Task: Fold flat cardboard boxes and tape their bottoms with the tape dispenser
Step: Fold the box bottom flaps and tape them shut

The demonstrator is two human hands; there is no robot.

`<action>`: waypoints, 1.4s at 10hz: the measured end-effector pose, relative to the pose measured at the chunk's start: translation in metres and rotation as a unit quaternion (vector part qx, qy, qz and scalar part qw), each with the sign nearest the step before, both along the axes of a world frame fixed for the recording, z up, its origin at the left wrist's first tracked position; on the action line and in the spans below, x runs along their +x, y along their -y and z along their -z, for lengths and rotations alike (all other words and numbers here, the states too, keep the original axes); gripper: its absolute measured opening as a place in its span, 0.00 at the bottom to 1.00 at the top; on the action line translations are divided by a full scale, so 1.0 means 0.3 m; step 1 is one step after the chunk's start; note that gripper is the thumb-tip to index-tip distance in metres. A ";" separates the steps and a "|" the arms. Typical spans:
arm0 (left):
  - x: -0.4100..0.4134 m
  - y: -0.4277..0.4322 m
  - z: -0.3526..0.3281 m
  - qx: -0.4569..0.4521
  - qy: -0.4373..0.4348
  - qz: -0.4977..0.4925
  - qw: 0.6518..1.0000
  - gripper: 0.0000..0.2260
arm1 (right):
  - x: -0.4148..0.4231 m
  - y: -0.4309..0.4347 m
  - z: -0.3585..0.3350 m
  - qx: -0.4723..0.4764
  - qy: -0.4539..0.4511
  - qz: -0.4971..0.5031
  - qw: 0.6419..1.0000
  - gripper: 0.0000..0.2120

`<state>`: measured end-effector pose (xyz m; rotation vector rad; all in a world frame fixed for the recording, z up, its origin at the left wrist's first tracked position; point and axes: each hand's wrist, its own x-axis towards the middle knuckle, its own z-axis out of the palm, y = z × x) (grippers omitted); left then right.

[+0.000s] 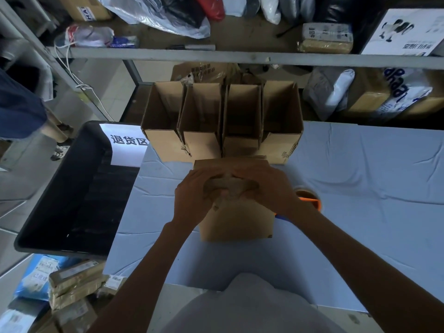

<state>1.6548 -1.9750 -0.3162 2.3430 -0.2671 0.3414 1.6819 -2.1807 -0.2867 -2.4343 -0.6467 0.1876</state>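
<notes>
A: What do my hands hold?
B: My left hand (192,195) and right hand (266,188) press together, pinching the matte brown cardboard box (236,219) flaps on the creased blue tabletop (360,164); my wrist hides the orange tape dispenser (310,199); four open boxes (221,118) stand behind.

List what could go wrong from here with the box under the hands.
1. Both hands, left and right, press the flaps of the box; letting go to take the tape dispenser, partly hidden behind the right wrist, may let them spring open.
2. The row of finished boxes stands close behind; a push could shove it.
</notes>
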 end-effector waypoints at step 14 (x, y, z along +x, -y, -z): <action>0.014 -0.158 -0.061 -0.042 -0.234 -0.294 0.926 0.09 | -0.116 0.109 0.022 0.302 -0.168 0.117 0.931 0.03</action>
